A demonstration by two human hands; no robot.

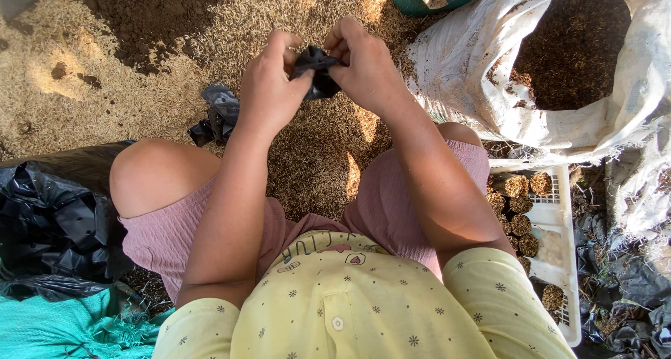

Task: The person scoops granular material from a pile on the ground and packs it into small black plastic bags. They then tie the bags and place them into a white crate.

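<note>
Above husk-strewn ground, left hand [269, 86] and right hand [365, 66] pinch small black bag [318, 71].

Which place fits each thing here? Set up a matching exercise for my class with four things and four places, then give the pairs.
Things:
1. small black bag
2. white crate
3. white sack
4. black plastic heap

Places:
A. far left, beside the knee
B. upper right, open, full of dark soil
C. pinched between both hands
D. right of the leg, holding filled bags

Pairs: 1-C, 2-D, 3-B, 4-A
</note>
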